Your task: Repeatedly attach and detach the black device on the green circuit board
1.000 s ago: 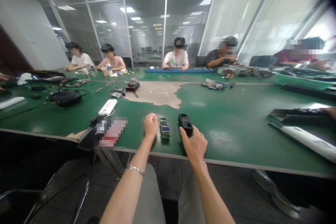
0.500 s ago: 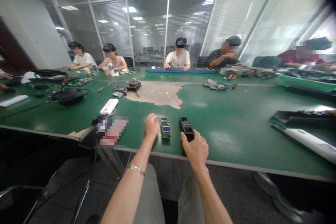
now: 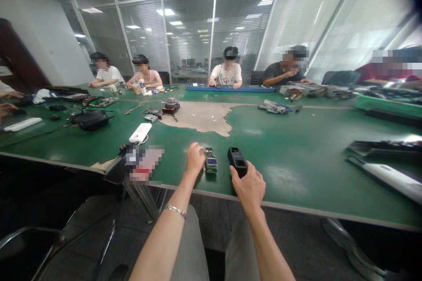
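On the green table in front of me lies a small circuit board (image 3: 211, 162) with a little blue screen. My left hand (image 3: 195, 158) rests just left of it, fingers loosely bent and apart, with nothing seen in them. To the right of the board is a black plastic casing (image 3: 236, 156) with rectangular cutouts in its upper face. My right hand (image 3: 249, 182) has its thumb and fingers around the near end of this casing, which stays down at the tabletop. That near end is partly hidden by the hand.
A white power bank (image 3: 140, 133) with a cable lies to the left, near a pixelated packet (image 3: 147, 164) at the table edge. A long white device (image 3: 389, 178) is on the right. Several people sit across the table (image 3: 296, 149), behind a blue bar (image 3: 231, 89) and loose electronic parts.
The view has shifted slightly, moving the scene a little to the right. My left hand has come closer to the circuit board; my right hand keeps its hold on the casing.
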`<action>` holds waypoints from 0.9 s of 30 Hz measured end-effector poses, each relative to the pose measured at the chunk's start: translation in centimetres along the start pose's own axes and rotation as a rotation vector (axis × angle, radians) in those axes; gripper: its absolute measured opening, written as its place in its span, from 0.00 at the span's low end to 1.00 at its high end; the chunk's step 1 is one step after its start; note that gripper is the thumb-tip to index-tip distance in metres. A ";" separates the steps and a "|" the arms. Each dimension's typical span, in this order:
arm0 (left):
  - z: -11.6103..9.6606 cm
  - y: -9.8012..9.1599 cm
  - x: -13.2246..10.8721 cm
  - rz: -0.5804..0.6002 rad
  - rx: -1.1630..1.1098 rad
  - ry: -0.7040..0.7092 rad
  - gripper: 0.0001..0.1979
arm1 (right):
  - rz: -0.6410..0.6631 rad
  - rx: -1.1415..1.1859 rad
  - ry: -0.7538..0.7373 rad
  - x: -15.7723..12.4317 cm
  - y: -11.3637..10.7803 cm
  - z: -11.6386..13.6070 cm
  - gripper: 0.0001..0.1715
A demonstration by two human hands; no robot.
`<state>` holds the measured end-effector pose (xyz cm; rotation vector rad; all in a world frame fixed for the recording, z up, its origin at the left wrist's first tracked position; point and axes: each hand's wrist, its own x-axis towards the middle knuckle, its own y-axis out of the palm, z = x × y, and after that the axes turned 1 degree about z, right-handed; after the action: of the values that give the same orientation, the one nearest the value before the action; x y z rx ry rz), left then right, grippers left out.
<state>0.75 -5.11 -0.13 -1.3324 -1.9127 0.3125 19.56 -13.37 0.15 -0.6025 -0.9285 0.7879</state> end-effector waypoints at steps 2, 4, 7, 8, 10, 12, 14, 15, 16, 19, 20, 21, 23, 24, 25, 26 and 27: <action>-0.1 0.0 -0.1 0.000 -0.004 0.000 0.12 | 0.014 0.009 -0.011 0.0 0.0 -0.1 0.32; -0.1 0.0 -0.1 0.004 -0.004 0.001 0.12 | 0.023 0.016 -0.015 0.0 0.0 -0.2 0.30; -0.1 0.0 -0.2 0.002 0.003 0.004 0.13 | 0.026 0.016 -0.016 0.0 0.0 -0.2 0.30; -0.1 0.0 -0.2 0.001 0.006 0.007 0.12 | 0.023 0.016 -0.015 0.0 0.0 -0.1 0.30; -0.1 0.1 -0.2 -0.007 0.005 0.010 0.12 | 0.019 0.017 -0.014 0.0 -0.1 -0.1 0.30; 0.0 0.1 -0.2 -0.020 -0.002 0.009 0.13 | 0.017 0.019 -0.015 0.0 -0.1 0.0 0.29; 0.1 0.1 -0.2 -0.032 -0.012 0.007 0.14 | 0.019 0.018 -0.016 -0.1 -0.2 0.1 0.28; 0.1 0.2 -0.2 -0.037 -0.018 0.006 0.14 | 0.019 0.018 -0.016 -0.1 -0.3 0.1 0.28; 0.1 0.2 -0.2 -0.038 -0.023 0.007 0.14 | 0.019 0.019 -0.016 -0.1 -0.4 0.1 0.28; 0.2 0.1 -0.2 -0.057 -0.033 0.014 0.15 | 0.023 0.030 -0.011 -0.2 -0.5 0.2 0.27; 0.2 0.1 -0.2 -0.072 -0.036 0.017 0.15 | 0.025 0.033 -0.009 -0.2 -0.5 0.2 0.27; 0.3 0.1 -0.1 -0.086 -0.040 0.020 0.15 | 0.024 0.034 -0.006 -0.2 -0.5 0.2 0.28; 0.4 0.1 0.0 -0.116 -0.056 0.019 0.15 | 0.019 0.030 -0.001 -0.2 -0.4 0.3 0.30; 0.4 0.1 0.0 -0.128 -0.068 0.017 0.14 | 0.013 0.025 0.000 -0.2 -0.4 0.3 0.32; 0.5 0.2 0.0 -0.137 -0.082 0.015 0.14 | 0.005 0.020 0.001 -0.2 -0.4 0.3 0.34; 0.5 0.2 0.1 -0.144 -0.098 0.012 0.14 | -0.002 0.015 0.000 -0.2 -0.3 0.3 0.36; 0.6 0.3 0.1 -0.148 -0.114 0.008 0.14 | -0.008 0.010 -0.001 -0.2 -0.3 0.2 0.37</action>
<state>0.47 -4.78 -0.64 -1.2539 -2.0347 0.1254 19.40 -13.65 0.43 -0.5886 -0.9270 0.7852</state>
